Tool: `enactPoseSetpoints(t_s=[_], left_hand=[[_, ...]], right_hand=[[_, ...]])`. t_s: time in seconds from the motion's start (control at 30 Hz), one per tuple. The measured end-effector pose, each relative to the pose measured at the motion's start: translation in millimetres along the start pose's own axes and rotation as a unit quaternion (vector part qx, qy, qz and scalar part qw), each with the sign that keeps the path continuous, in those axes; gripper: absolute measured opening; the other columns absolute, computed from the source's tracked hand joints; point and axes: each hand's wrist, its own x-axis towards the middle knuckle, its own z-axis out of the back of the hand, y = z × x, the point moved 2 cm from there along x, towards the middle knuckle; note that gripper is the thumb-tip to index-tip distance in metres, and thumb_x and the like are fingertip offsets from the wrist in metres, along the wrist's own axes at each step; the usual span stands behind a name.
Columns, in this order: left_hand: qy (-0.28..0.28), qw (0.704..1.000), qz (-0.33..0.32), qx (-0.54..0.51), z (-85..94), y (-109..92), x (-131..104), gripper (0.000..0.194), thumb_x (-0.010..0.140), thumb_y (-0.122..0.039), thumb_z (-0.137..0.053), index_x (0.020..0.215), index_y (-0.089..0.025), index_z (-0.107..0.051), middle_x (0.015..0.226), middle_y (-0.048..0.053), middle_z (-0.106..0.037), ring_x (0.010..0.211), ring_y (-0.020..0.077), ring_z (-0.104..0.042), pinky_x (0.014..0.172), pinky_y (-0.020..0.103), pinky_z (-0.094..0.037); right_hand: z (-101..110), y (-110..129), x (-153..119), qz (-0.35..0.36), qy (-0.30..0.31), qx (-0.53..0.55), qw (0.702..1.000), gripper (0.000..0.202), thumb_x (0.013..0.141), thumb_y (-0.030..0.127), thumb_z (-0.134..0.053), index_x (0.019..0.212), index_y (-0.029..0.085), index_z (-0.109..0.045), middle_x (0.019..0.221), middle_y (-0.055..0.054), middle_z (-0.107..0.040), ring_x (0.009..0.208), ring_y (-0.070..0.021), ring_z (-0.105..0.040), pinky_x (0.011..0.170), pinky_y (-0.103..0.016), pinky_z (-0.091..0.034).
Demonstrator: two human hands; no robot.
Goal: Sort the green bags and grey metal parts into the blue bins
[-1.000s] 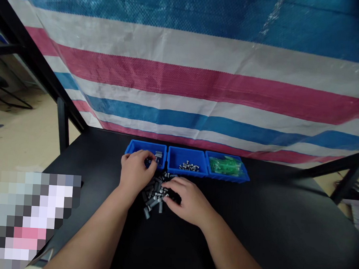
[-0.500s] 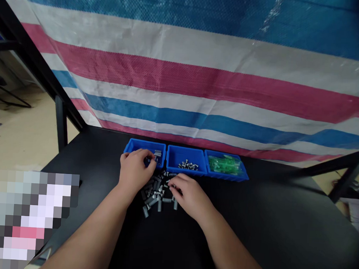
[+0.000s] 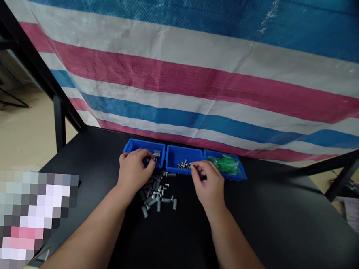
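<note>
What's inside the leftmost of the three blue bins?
In the leftmost bin, a few grey pieces show toward the right; the left hand covers much of its front, hiding whatever lies beneath.

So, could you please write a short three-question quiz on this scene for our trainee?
1. How many blue bins stand in a row on the black table?
2. Which bin is the left hand at: A) left, B) middle, C) right?
3. True or false: the bag of green items lies in the middle bin.

Key: 1. Three. 2. A, the left bin. 3. False; the bag of green items lies in the right bin.
</note>
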Motion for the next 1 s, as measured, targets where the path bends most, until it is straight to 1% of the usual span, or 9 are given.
enactPoseSetpoints(t_s=[0.17,0.3,0.4,0.5,0.57,0.63,0.73,0.83,1.0], left_hand=[[0.0,1.0,0.001,-0.002,0.4,-0.4,0.0,0.013,0.086,-0.028,-0.06,0.09,-0.026,-0.072,0.102,0.002,-0.078,0.094,0.0265,-0.068,0.102,0.051,-0.035],[0.002,1.0,0.003,-0.001,1.3,-1.2,0.0,0.014,0.086,-0.028,-0.059,0.09,-0.027,-0.072,0.102,0.002,-0.077,0.093,0.0263,-0.068,0.102,0.051,-0.036],[0.003,1.0,0.003,0.0,1.4,-1.4,-0.2,0.014,0.086,-0.028,-0.059,0.091,-0.027,-0.072,0.102,0.001,-0.077,0.091,0.0255,-0.068,0.102,0.052,-0.035],[0.004,1.0,0.001,-0.002,0.8,-1.3,-0.3,0.013,0.086,-0.028,-0.06,0.091,-0.027,-0.072,0.103,0.002,-0.077,0.093,0.0263,-0.068,0.103,0.053,-0.035],[0.002,1.0,0.0,-0.003,0.4,-1.5,-0.2,0.013,0.086,-0.028,-0.06,0.091,-0.027,-0.072,0.103,0.003,-0.078,0.096,0.0269,-0.068,0.103,0.052,-0.035],[0.001,1.0,-0.002,-0.003,0.3,-2.1,-0.2,0.014,0.086,-0.027,-0.059,0.091,-0.027,-0.072,0.103,0.002,-0.078,0.096,0.0266,-0.068,0.103,0.052,-0.035],[0.003,1.0,-0.002,-0.003,0.0,-3.1,-0.4,0.013,0.086,-0.027,-0.059,0.09,-0.027,-0.071,0.103,0.002,-0.078,0.097,0.0262,-0.068,0.104,0.052,-0.035],[0.001,1.0,-0.001,-0.006,-0.3,-3.5,-0.6,0.013,0.086,-0.027,-0.059,0.089,-0.027,-0.071,0.102,0.002,-0.078,0.1,0.0266,-0.068,0.104,0.051,-0.034],[-0.016,0.999,-0.027,-0.032,3.7,-4.9,-0.8,0.011,0.086,-0.026,-0.059,0.087,-0.026,-0.07,0.099,0.001,-0.076,0.098,0.0249,-0.068,0.102,0.047,-0.039]], right_hand=[[0.4,-3.7,0.2,-0.005,0.001,-0.029,1.0,0.013,0.097,0.024,-0.058,0.095,0.02,-0.069,0.078,-0.002,-0.061,0.063,-0.014,-0.054,0.064,-0.028,-0.048],[-1.0,-6.1,-1.2,-0.007,0.027,-0.046,0.999,0.013,0.096,0.025,-0.059,0.096,0.021,-0.071,0.085,-0.003,-0.067,0.067,-0.0146,-0.056,0.067,-0.029,-0.049],[-2.5,-5.3,-2.8,0.003,0.058,-0.047,0.997,0.013,0.095,0.026,-0.06,0.096,0.022,-0.073,0.093,-0.005,-0.07,0.078,-0.0176,-0.062,0.068,-0.029,-0.05],[-2.2,0.9,-5.4,0.008,0.066,-0.023,0.998,0.014,0.095,0.027,-0.06,0.097,0.023,-0.073,0.097,-0.006,-0.07,0.083,-0.0187,-0.064,0.067,-0.029,-0.051],[-3.9,6.5,-7.9,0.02,0.108,-0.007,0.994,0.014,0.096,0.026,-0.059,0.096,0.023,-0.073,0.096,-0.005,-0.07,0.081,-0.0177,-0.065,0.067,-0.029,-0.051],[-8.8,10.3,-11.3,0.029,0.185,-0.007,0.982,0.016,0.095,0.025,-0.059,0.099,0.025,-0.074,0.092,-0.003,-0.07,0.079,-0.0167,-0.065,0.069,-0.029,-0.051],[-18.4,10.6,-16.7,0.016,0.276,-0.04,0.96,0.027,0.092,0.023,-0.063,0.117,0.029,-0.073,0.087,0.0,-0.07,0.075,-0.0158,-0.066,0.069,-0.028,-0.05],[-25.7,8.8,-19.2,-0.006,0.298,-0.079,0.951,0.037,0.09,0.022,-0.064,0.126,0.029,-0.069,0.081,0.001,-0.07,0.07,-0.0156,-0.064,0.067,-0.028,-0.047],[-26.1,8.8,-18.2,-0.034,0.306,-0.112,0.945,0.011,0.092,0.021,-0.064,0.1,0.024,-0.071,0.074,0.001,-0.066,0.066,-0.0158,-0.062,0.062,-0.028,-0.041]])
